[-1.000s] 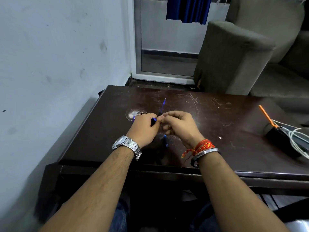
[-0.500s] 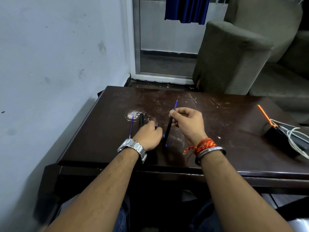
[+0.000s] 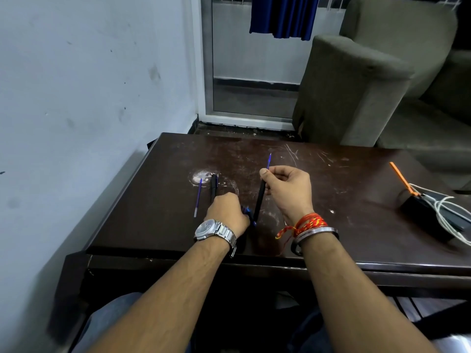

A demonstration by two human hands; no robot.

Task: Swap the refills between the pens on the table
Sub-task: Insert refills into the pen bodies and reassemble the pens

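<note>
Right hand (image 3: 288,189) pinches a slim black pen barrel (image 3: 260,200), blue refill tip (image 3: 269,159) poking out far end. Left hand (image 3: 226,212) curls over something blue, grip unclear, on the scratched dark table (image 3: 356,225). Loose blue refill (image 3: 197,197) lies left.

The table (image 3: 331,200) is dark glossy wood, scratched and scuffed pale toward its far edge. The wristwatch (image 3: 211,229) and bangle (image 3: 316,231) are shiny metal; the wrist thread (image 3: 307,222) is cloth. The armchair (image 3: 356,85) is matt, napped fabric.
</note>
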